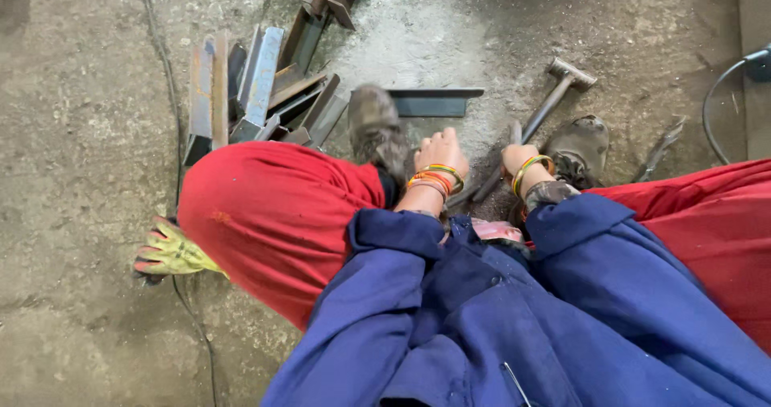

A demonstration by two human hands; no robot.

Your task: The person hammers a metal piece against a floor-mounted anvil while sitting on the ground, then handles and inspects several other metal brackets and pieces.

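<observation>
A concrete floor (pixel 72 94) carries everything. A pile of steel offcuts (pixel 257 94) lies near its top edge, left of centre. A hammer (pixel 554 94) lies right of it, its handle running down to the right hand (pixel 518 158), which seems closed on the handle, though partly hidden. The left hand (pixel 442 152) rests knuckles-up beside a boot (pixel 376 130); I cannot tell its grip.
</observation>
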